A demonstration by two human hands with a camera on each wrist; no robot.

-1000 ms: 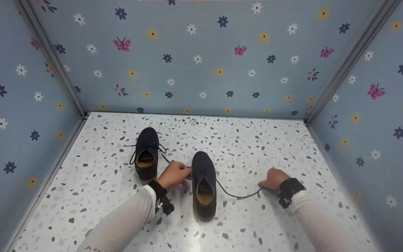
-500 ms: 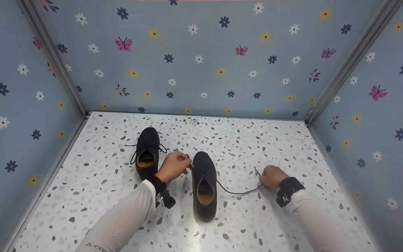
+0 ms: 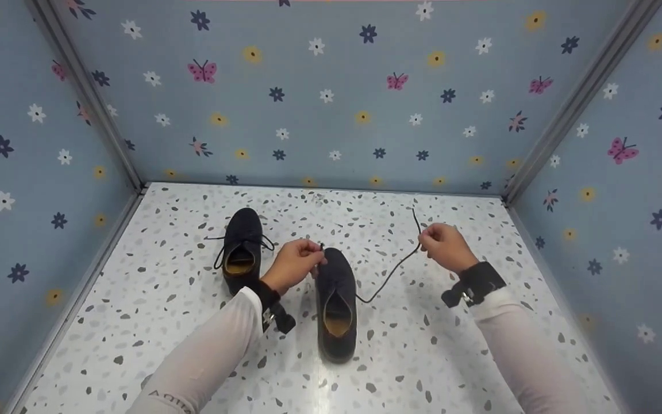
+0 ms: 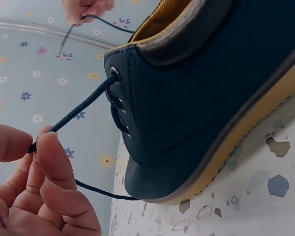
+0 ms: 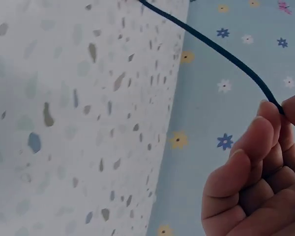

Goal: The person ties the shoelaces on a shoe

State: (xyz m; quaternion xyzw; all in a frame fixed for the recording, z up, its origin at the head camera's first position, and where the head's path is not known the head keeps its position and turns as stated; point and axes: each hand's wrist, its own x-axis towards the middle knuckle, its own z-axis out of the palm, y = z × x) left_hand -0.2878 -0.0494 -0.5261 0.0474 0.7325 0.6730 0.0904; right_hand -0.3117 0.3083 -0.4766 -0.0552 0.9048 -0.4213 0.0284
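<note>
A dark blue lace-up shoe [image 3: 337, 282] stands on the speckled surface between my hands, toe pointing away. My left hand [image 3: 295, 263] is beside its toe, pinching a dark shoelace [image 4: 83, 103] between thumb and forefinger; in the left wrist view that lace runs taut from the shoe's top eyelet. Off to the right, my right hand [image 3: 446, 246] pinches the other shoelace end [image 3: 391, 270], which sags back to the shoe's right side, its tip sticking up past the fingers. In the right wrist view the lace [image 5: 221, 49] passes between thumb and fingertips.
A second dark shoe [image 3: 243, 236] with its lace tied in a bow stands to the left, close to my left forearm. Blue floral panels [image 3: 331, 103] wall the white speckled surface [image 3: 451, 356] at the back and both sides.
My right hand has moved away from me and lifted its lace end, and that lace has swung up with it. The left hand has shifted slightly forward along the shoe toward the toe.
</note>
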